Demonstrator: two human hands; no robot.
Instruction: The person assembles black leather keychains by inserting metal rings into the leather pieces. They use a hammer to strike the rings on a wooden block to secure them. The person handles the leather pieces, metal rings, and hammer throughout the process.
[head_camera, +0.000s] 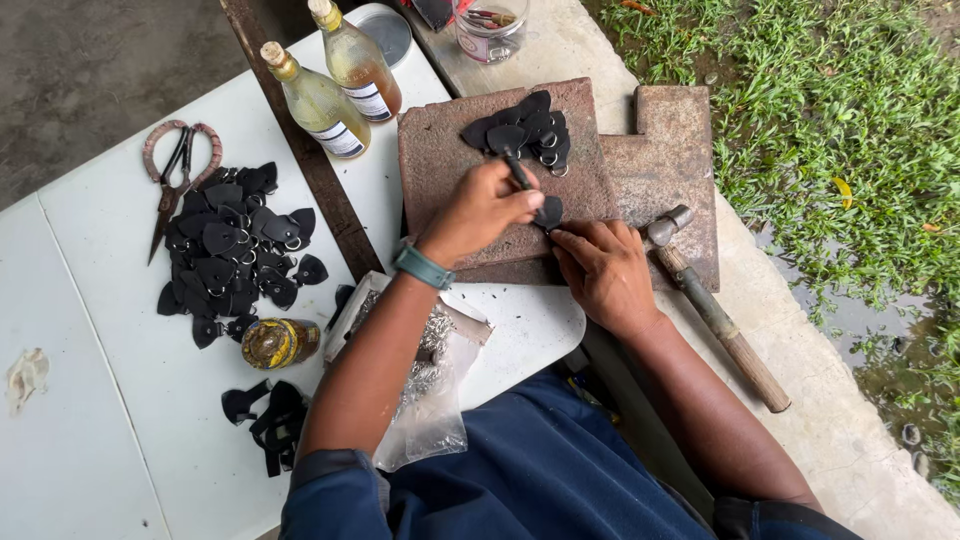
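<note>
the left hand (480, 205) is closed around a thin dark punch (518, 172), held tilted with its tip down on a small black leather tab (548, 212). the right hand (603, 268) lies flat beside it, fingertips pinning the tab's near edge against the stone block (440, 150). the tab sits at the block's front edge, just below a small pile of tabs (530, 130) with metal rings.

to do this step well, i judge the punch should stand straighter, square to the leather, so the mark goes through clean rather than skidding. the right fingers should press the tab flat but keep off the punch tip. the tab would be safer moved a little in from the block's edge, where the stone backs it fully.

the hammer (715, 310) lies on the concrete ledge just right of the right hand, head toward the block, untouched. on the white counter (90, 300) to the left are a larger heap of tabs (235, 250), scissors (175, 175), two bottles (335, 85), a small tin (278, 342) and a bag of metal parts (430, 390).
</note>
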